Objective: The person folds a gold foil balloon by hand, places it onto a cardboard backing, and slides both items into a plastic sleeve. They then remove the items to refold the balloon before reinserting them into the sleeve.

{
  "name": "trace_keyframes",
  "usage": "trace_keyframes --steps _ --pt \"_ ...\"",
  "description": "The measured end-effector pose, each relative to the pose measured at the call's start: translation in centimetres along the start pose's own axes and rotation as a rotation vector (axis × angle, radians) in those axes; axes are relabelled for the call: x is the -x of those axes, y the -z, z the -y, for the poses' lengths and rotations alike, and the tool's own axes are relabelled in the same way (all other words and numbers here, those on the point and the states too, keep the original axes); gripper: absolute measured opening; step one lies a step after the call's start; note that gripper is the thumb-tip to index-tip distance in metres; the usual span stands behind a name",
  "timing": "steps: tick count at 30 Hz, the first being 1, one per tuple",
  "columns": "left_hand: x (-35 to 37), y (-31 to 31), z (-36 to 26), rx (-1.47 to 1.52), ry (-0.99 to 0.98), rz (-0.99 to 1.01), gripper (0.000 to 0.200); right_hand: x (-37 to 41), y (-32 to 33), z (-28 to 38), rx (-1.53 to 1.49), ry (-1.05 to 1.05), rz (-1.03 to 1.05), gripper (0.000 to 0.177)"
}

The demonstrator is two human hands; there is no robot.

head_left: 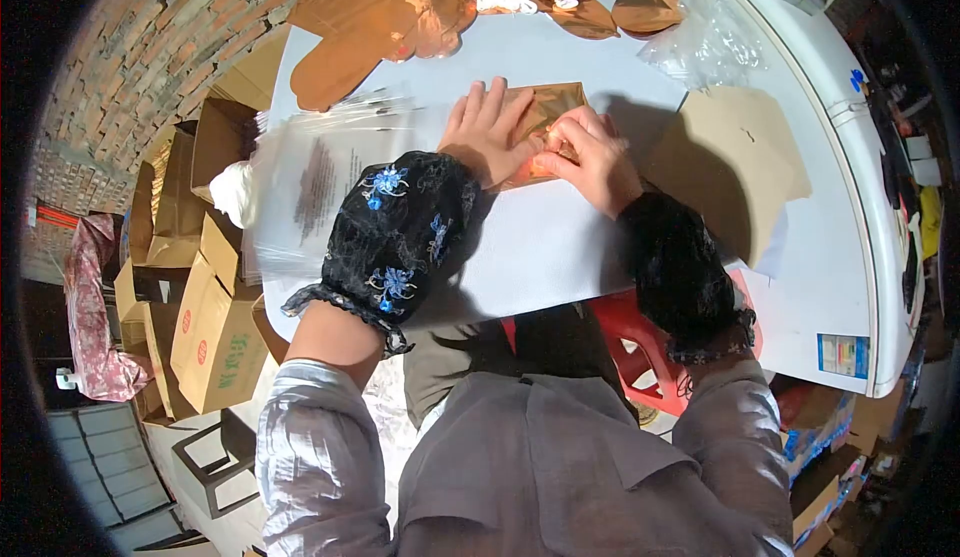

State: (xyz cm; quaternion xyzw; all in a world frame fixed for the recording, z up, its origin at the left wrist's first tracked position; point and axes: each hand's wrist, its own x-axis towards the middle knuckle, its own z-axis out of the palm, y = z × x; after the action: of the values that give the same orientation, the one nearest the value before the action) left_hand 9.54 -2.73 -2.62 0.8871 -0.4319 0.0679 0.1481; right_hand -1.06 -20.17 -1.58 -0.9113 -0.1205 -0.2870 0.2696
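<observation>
Copper-brown film packet (549, 105): upper centre of the frame, on the table under both hands.
Brick wall (150, 67): upper left, rough and sunlit.
Cardboard carton (225, 332): left of the frame, flaps raised, red and green printing, other boxes behind it.
Clear plastic bags (320, 182): a fanned stack left of centre, dark lettering on top.
Brown pieces (350, 37): spread from upper left of centre to the top edge.
White table (520, 257): fills the middle, lit by hard sun, reaching a curved edge at right.
Left hand (485, 137): palm down, fingers spread, flat on the packet's left part.
Right hand (600, 162): fingers curled, thumb drawn to fingertips at the packet; cannot tell what they pinch.
Crumpled clear plastic (710, 42): upper right.
Tan sheet (740, 157): right of centre, partly shadowed.
Packet's look: glossy, creased, straight-edged at upper right, orange glints near the fingers.
</observation>
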Motion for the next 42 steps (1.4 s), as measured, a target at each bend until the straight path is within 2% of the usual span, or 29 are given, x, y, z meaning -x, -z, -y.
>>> trace_keyframes --steps 3,6,9,11,15,18,21,22,24,26,28,30,33,37,40,42 --pt "0.2 -0.2 0.0 -0.076 -0.012 0.011 0.067 0.2 -0.1 -0.1 0.056 -0.014 0.023 0.018" --pt "0.0 0.5 -0.2 -0.11 0.043 0.161 0.067 0.0 -0.7 0.1 -0.023 -0.066 -0.067 0.015" --pt "-0.2 0.9 -0.6 -0.108 0.076 0.212 0.067 0.0 1.0 1.4 0.06 0.211 -0.068 0.017" --pt "0.0 0.7 -0.5 -0.103 0.08 0.214 0.067 1.1 1.4 2.6 0.073 0.272 0.028 0.017" --pt "-0.2 0.4 -0.4 -0.125 0.066 0.199 0.067 2.3 1.4 3.0 0.079 0.239 0.137 0.02" --pt "0.0 0.1 -0.4 -0.15 0.035 0.13 0.065 3.0 1.5 3.3 0.12 0.195 0.155 0.028" --pt "0.4 -0.9 0.4 -0.296 -0.078 0.038 0.063 3.3 2.1 3.4 0.184 0.263 0.201 0.024" --pt "0.3 -1.7 0.7 -0.21 -0.08 -0.066 0.063 3.3 2.4 3.3 0.183 0.258 0.186 0.025" --pt "0.3 -0.8 0.3 -0.123 -0.036 -0.018 0.064 3.7 2.6 3.1 0.176 0.247 0.151 0.027" --pt "0.0 -0.3 0.1 -0.131 0.003 0.091 0.065 4.5 2.4 2.4 -0.017 -0.101 0.033 0.027" --pt "-0.1 0.2 -0.3 -0.119 0.025 0.107 0.065 4.7 2.3 0.6 -0.021 -0.272 -0.059 0.027" --pt "0.1 -0.2 -0.2 -0.14 0.027 0.111 0.064 3.6 2.4 -2.1 0.166 -0.271 -0.12 0.028" --pt "0.2 -0.1 -0.4 -0.193 0.025 0.106 0.063 1.7 3.4 -1.8 0.046 -0.432 -0.044 0.023" --pt "0.3 0.0 -0.9 -0.229 0.021 0.081 0.062 1.7 2.7 -4.0 -0.065 -0.41 0.008 0.024" --pt "0.3 -0.2 -1.5 -0.256 0.047 0.045 0.063 1.1 3.1 -3.2 -0.027 -0.473 0.047 0.023" --pt "0.2 -0.3 -1.8 -0.316 0.051 0.025 0.063 0.5 3.8 -2.4 0.035 -0.443 0.098 0.023"
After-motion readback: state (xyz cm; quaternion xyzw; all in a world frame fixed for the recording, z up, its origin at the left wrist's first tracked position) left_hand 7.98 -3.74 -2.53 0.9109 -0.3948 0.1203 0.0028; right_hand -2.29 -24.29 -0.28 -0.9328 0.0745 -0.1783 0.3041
